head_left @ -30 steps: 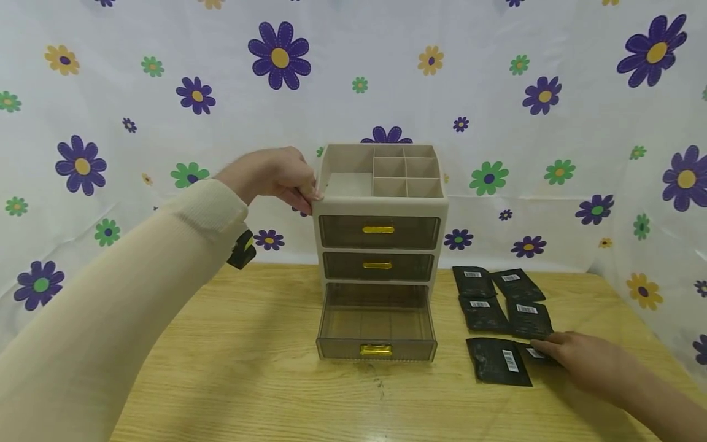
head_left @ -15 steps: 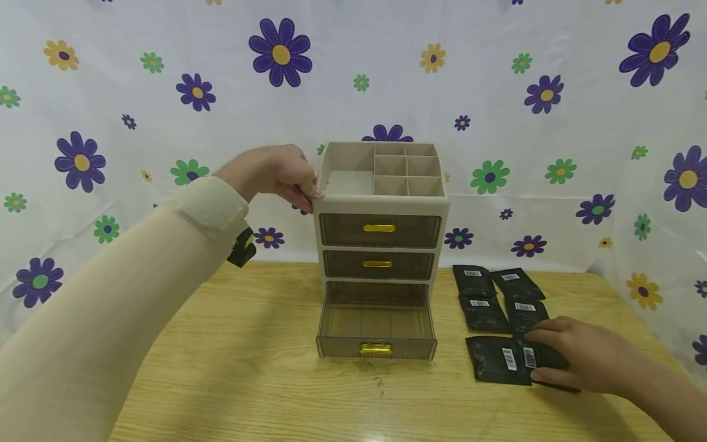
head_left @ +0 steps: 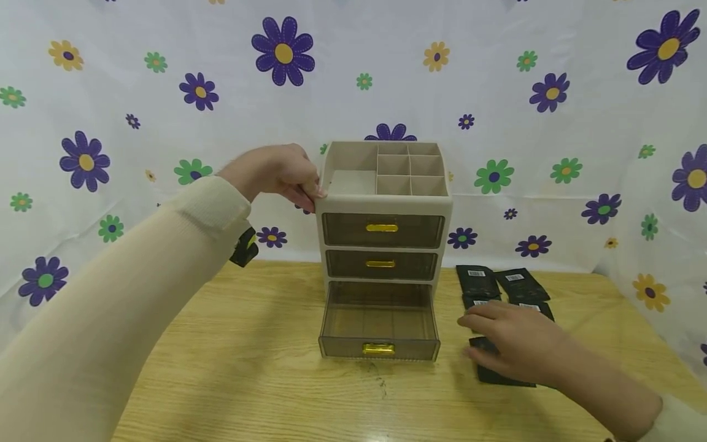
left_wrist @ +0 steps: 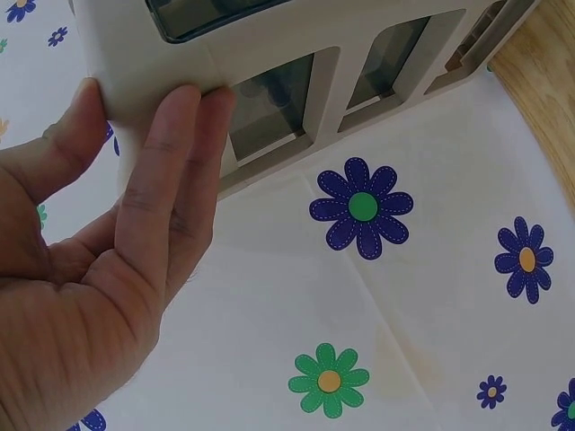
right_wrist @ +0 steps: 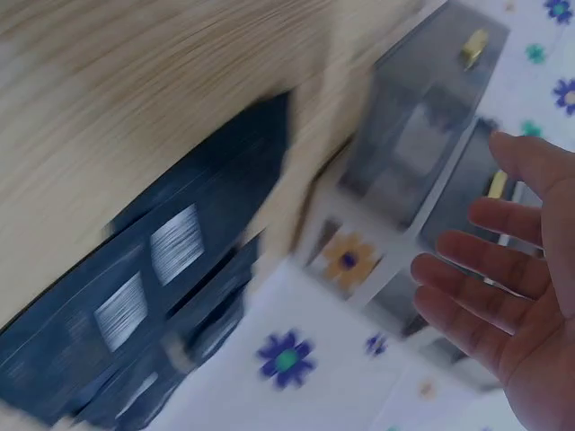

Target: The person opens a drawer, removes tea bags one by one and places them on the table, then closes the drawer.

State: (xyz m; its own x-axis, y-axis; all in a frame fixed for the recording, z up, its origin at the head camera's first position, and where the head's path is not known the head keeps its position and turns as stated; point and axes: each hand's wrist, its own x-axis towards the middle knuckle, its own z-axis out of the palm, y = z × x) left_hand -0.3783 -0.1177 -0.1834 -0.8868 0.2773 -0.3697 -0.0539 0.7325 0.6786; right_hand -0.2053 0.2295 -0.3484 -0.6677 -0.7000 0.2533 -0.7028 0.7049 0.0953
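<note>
A beige drawer organizer (head_left: 386, 204) stands on the table, its clear bottom drawer (head_left: 409, 350) pulled out with nothing inside. My left hand (head_left: 287, 175) holds the organizer's upper left corner; the left wrist view has the thumb on one side of that corner and fingertips (left_wrist: 218, 101) on the other. Over the black pouches is my right hand (head_left: 521, 344), fingers spread and holding nothing. It hides part of the lower pouches (head_left: 505, 376). Two upper pouches (head_left: 477, 282) with white barcode labels stay visible beyond it. The right wrist view is blurred but shows the palm empty.
The organizer's top has an open tray and several small compartments (head_left: 393, 164). Two closed drawers with gold handles (head_left: 381, 228) sit above the pulled-out one. A white flower-print cloth (head_left: 221, 37) hangs behind the wooden table (head_left: 265, 368).
My right hand has lifted off the lower right pouch, which lay straighter half a second ago, and moved left over the others. The left hand keeps its place at the organizer.
</note>
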